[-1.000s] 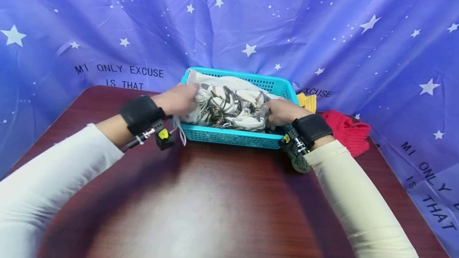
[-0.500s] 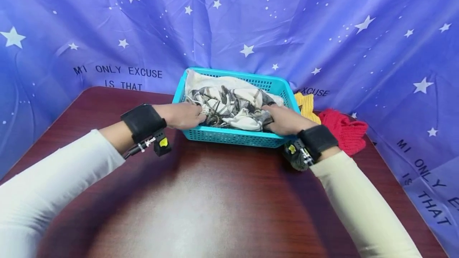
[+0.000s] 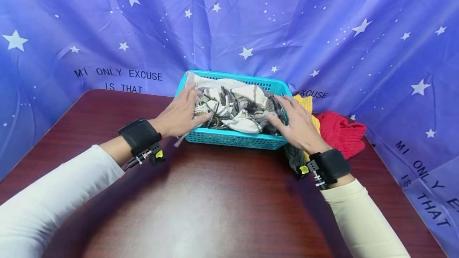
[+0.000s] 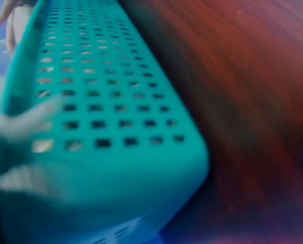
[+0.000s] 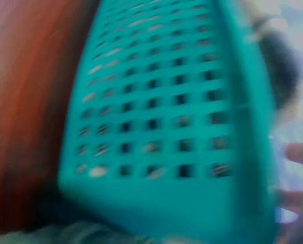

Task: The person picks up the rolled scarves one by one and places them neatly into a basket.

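Note:
A turquoise plastic basket (image 3: 233, 139) with perforated walls stands at the back of the table. Bunched inside it lies a fringed plaid scarf (image 3: 247, 124) in white, grey and black, with a whitish cloth (image 3: 222, 82) behind it along the far wall. My left hand (image 3: 178, 114) is over the basket's left end, fingers spread and holding nothing. At the right end my right hand (image 3: 301, 124) also has its fingers extended, thumb over the scarf, and grips nothing. Both wrist views are blurred and mostly filled by the basket's near wall (image 4: 115, 170).
Right of the basket lie a yellow knitted piece (image 3: 305, 102), a red knitted piece (image 3: 340, 134) and a dark green one (image 3: 294, 156), partly hidden by the right hand and wrist. A blue star-patterned curtain (image 3: 247, 23) hangs behind the brown table (image 3: 215, 194).
Both hands had fingers down in the scarf inside the basket; now they have let go and spread open. The right hand has shifted outward and toward me. The scarf sits bunched.

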`<state>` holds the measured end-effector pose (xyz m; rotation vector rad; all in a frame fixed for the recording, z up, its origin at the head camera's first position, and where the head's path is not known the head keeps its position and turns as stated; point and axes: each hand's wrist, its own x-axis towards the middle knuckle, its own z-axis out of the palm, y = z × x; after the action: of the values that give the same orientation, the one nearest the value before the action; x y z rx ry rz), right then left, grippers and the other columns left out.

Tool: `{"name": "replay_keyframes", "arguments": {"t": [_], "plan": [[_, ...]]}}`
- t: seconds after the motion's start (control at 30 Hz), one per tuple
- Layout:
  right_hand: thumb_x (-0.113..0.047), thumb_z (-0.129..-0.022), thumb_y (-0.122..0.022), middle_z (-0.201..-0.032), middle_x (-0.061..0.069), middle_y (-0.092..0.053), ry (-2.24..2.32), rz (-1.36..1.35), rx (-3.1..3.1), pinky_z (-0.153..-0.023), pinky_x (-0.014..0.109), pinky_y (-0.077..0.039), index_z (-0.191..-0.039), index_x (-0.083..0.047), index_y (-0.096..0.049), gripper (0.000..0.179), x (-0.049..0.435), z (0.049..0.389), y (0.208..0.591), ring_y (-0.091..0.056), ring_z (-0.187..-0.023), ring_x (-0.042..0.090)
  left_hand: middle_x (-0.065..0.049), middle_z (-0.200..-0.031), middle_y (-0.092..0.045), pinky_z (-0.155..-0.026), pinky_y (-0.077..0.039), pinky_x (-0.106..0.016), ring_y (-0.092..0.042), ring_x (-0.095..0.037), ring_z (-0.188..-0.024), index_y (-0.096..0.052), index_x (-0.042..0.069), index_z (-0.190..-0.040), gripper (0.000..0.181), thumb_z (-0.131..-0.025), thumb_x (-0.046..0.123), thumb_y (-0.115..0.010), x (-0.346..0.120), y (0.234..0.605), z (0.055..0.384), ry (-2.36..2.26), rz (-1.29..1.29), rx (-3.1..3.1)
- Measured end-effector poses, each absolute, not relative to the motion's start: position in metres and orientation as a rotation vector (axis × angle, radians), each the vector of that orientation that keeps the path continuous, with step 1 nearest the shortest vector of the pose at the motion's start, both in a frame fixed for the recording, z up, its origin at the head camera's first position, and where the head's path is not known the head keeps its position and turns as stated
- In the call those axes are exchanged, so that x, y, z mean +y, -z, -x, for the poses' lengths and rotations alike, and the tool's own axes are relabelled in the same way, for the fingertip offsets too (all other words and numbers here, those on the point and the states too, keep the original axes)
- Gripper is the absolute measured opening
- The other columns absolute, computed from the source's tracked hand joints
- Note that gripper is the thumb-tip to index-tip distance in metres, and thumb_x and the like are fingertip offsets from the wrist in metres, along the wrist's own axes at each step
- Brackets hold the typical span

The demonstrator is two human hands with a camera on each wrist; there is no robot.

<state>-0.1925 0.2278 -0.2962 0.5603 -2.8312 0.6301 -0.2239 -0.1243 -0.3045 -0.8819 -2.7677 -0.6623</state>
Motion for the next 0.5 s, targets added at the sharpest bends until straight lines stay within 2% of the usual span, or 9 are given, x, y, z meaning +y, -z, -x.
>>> {"name": "replay_keyframes", "arguments": {"t": [0.07,0.13,0.3,0.4,0.5], "plan": [[-0.062,-0.099,-0.046,-0.165,0.024,-0.018,-0.560,-0.498,-2.792,-0.112,0.073,-0.014,-0.161,-0.018,-0.026,0.079,0.227,0.193,0.305,-0.020,-0.148,0.050,-0.025,-0.164,-0.013,-0.122,-0.013,-0.057,-0.012,-0.039,-0.153,-0.029,0.002,-0.152,0.072,-0.102,0.049,-0.051,-0.122,0.307,0.225,0.658,0.871,-2.784],[-0.065,-0.097,-0.049,-0.165,0.025,-0.014,-0.508,-0.451,-2.776,-0.112,0.073,-0.013,-0.163,-0.021,-0.022,0.083,0.227,0.194,0.312,-0.016,-0.149,0.051,-0.021,-0.167,-0.010,-0.122,-0.009,-0.058,-0.013,-0.037,-0.153,-0.019,0.009,-0.161,0.079,-0.102,0.054,-0.047,-0.120,0.309,0.225,0.635,0.835,-2.816],[-0.066,-0.093,-0.056,-0.166,0.024,-0.013,-0.481,-0.399,-2.768,-0.112,0.074,-0.015,-0.163,-0.027,-0.021,0.088,0.226,0.196,0.318,-0.013,-0.151,0.047,-0.017,-0.169,0.000,-0.120,0.002,-0.063,0.000,-0.036,-0.155,-0.006,0.021,-0.164,0.086,-0.099,0.064,-0.043,-0.118,0.307,0.224,0.567,0.725,-2.927],[-0.068,-0.092,-0.056,-0.166,0.024,-0.013,-0.468,-0.395,-2.802,-0.112,0.074,-0.014,-0.163,-0.028,-0.020,0.089,0.226,0.197,0.318,-0.012,-0.151,0.048,-0.019,-0.168,0.006,-0.117,0.005,-0.067,0.006,-0.037,-0.154,0.000,0.024,-0.164,0.090,-0.098,0.068,-0.041,-0.118,0.306,0.225,0.538,0.667,-3.001],[-0.069,-0.092,-0.054,-0.165,0.025,-0.013,-0.459,-0.382,-2.840,-0.112,0.073,-0.013,-0.163,-0.029,-0.018,0.090,0.226,0.198,0.318,-0.010,-0.151,0.049,-0.018,-0.167,0.012,-0.116,0.005,-0.068,0.011,-0.038,-0.153,0.003,0.022,-0.164,0.094,-0.096,0.072,-0.039,-0.117,0.306,0.225,0.546,0.619,-3.043]]}}
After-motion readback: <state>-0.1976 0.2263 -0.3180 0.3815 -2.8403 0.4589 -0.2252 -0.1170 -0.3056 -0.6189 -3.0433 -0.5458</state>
